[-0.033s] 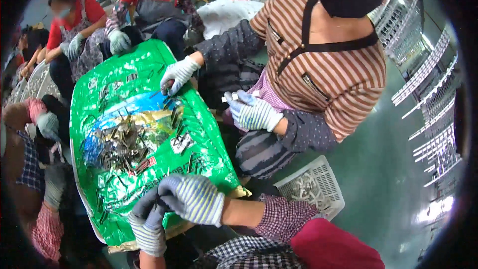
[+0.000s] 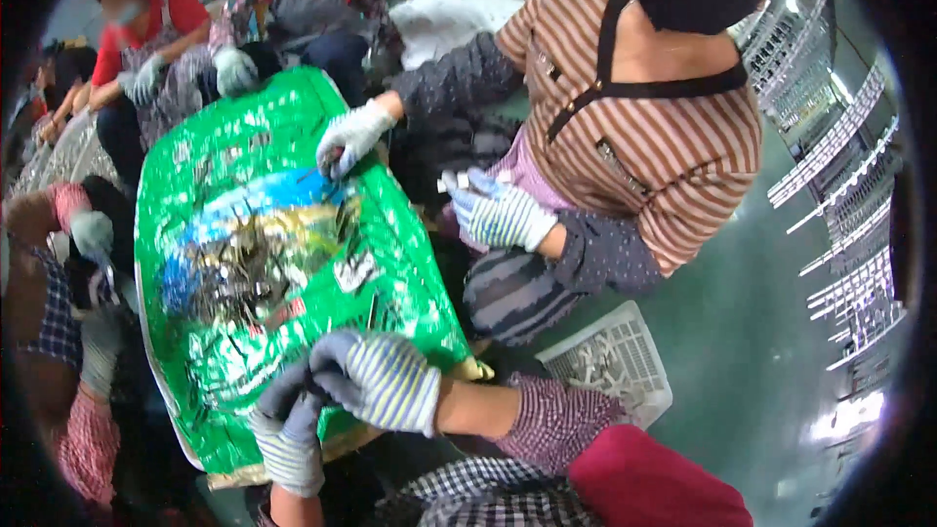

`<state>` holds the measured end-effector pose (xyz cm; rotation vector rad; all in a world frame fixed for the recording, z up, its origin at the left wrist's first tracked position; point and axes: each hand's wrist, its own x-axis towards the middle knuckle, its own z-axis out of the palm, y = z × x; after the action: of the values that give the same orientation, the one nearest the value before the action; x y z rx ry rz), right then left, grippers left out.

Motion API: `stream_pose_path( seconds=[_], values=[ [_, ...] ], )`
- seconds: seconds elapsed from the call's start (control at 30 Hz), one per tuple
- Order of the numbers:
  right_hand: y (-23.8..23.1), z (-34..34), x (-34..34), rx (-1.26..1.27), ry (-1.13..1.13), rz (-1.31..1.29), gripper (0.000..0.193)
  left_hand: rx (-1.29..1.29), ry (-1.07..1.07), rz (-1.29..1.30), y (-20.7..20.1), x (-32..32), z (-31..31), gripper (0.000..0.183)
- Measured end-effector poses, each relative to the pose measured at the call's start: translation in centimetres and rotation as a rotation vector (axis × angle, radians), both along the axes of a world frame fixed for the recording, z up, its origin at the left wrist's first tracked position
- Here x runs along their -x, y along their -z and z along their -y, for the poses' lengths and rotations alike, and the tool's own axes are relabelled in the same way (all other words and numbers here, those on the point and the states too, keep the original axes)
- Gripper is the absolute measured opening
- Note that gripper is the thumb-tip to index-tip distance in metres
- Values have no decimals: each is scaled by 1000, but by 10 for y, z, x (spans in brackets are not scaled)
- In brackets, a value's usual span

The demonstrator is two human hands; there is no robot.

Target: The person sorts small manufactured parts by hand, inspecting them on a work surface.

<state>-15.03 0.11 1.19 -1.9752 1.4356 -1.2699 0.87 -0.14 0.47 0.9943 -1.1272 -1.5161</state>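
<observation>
My left hand and my right hand, both in striped grey-palmed gloves, meet over the near edge of a green sack-covered surface. Their fingers are pinched together at the tips. Whatever sits between them is too small and dark to make out. Beyond my hands, a loose pile of small dark and shiny metal strips lies on the sack, with more strips scattered around it.
Across the sack, a co-worker's gloved hand is over its right edge; their other hand holds small white pieces. A white basket of pale parts stands on the floor at right. Other workers sit at left and behind.
The view has shifted slightly. My hands stay pinched together in nearly the same place. The co-worker's hand over the sack has moved a little away from the pile.
</observation>
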Motion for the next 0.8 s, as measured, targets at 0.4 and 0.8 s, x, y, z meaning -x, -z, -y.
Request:
stream_pose_path(
  seconds=[0.4,0.8],
  values=[
    [-36,38,22,-118,6,580,73,-106,39,-283,16,-3,19,31],
    [13,6,-29,16,-69,-16,33,64,-3,-68,42,-25,26,25]
  ],
)
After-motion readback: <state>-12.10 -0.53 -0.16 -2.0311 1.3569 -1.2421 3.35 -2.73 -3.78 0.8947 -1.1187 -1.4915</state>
